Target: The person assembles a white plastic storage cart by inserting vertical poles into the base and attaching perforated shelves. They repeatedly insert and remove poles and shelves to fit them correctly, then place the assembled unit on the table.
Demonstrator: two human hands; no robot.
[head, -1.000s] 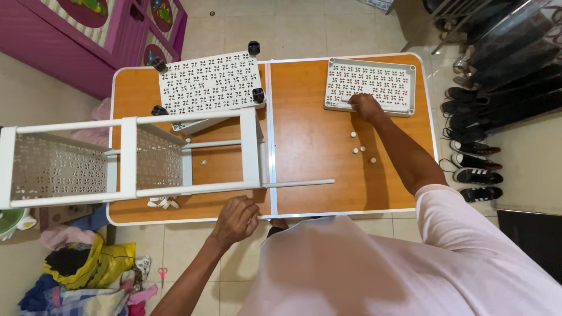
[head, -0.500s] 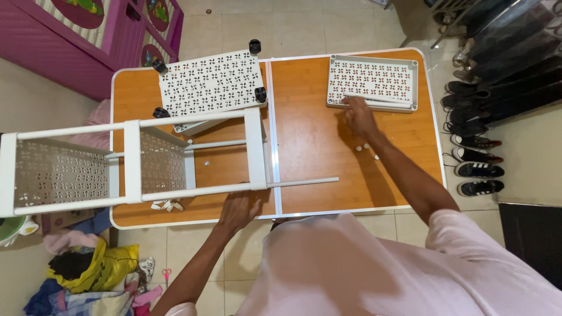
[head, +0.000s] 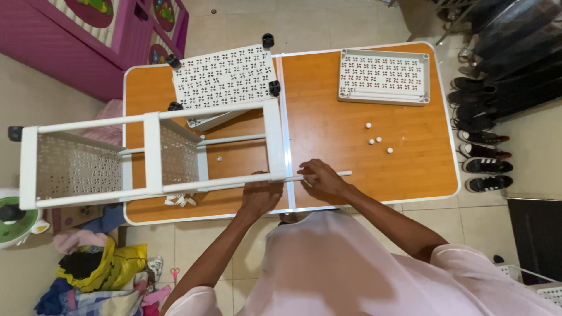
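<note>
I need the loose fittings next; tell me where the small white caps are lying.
In the head view, the small white caps lie scattered on the right half of the orange table, between the perforated white tray and the right hand.

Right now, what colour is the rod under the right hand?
White, seen in the head view: the thin rod lies across the orange table under the right hand.

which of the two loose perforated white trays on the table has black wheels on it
The tilted tray at the table's far left, by the white rack frame, has black casters at its corners. The tray at the far right has none.
</note>
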